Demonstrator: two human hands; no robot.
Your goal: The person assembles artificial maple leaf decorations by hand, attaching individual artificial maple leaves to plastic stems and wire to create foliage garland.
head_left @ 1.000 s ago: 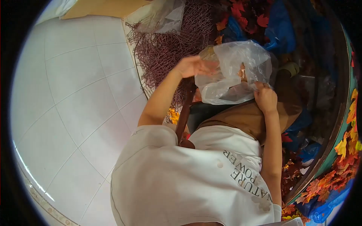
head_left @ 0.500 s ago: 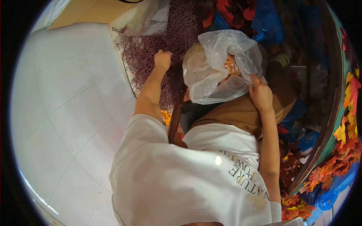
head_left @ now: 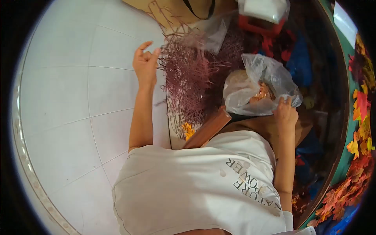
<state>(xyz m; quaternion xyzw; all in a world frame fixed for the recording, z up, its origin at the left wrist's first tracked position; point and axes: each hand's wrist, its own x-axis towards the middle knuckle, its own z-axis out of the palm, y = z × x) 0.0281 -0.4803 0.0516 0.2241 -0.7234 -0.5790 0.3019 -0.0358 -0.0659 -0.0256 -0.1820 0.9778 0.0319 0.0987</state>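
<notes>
My left hand (head_left: pixel 145 64) is raised over the pale tiles, at the left edge of a tangled heap of purplish-brown twigs (head_left: pixel 188 78). Its thumb and forefinger are apart, and I see nothing held between them. On my lap lies a clear plastic bag (head_left: pixel 270 74) with its mouth open. Orange artificial leaves (head_left: pixel 263 93) show inside it. My right hand (head_left: pixel 286 113) pinches the bag's near right rim. What the bag holds deeper down is hidden by its cloudy folds.
Brown wooden bar (head_left: pixel 209 127) beside my lap. A tan bag (head_left: pixel 172 8) with a black handle lies beyond the twigs. A red container (head_left: pixel 260 27) with a white package stands at the back. Red, orange and yellow leaves (head_left: pixel 358 156) line the green-edged surface at right.
My left hand has come out of the twigs to the left, and its closed fingers have parted. The right hand stays on the bag's rim. The whole view has shifted.
</notes>
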